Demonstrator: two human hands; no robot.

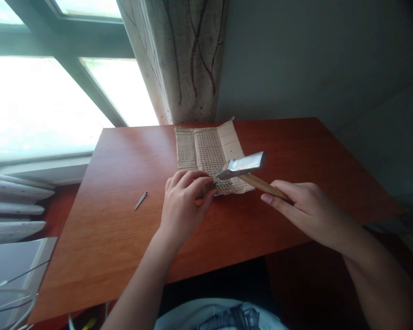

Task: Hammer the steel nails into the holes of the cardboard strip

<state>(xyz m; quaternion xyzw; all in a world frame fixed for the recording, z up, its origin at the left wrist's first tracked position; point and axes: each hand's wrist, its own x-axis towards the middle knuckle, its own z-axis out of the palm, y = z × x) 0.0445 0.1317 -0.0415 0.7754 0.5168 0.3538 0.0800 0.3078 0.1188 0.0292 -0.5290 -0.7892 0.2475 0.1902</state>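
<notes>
Because the right hand (307,206) grips the hammer (245,165), its head just beside the left hand (182,195), I'd fear a stray swing hitting those fingers, whose hold I can't tell. Dotted cardboard (209,149) extends beyond, toward the table's (278,142) far edge.

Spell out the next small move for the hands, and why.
Probably shift the hammer slightly away from the left hand before any swing: the right hand grips its wooden handle, and its metal head appears close to the left fingertips near the front edge of the cardboard.
</notes>
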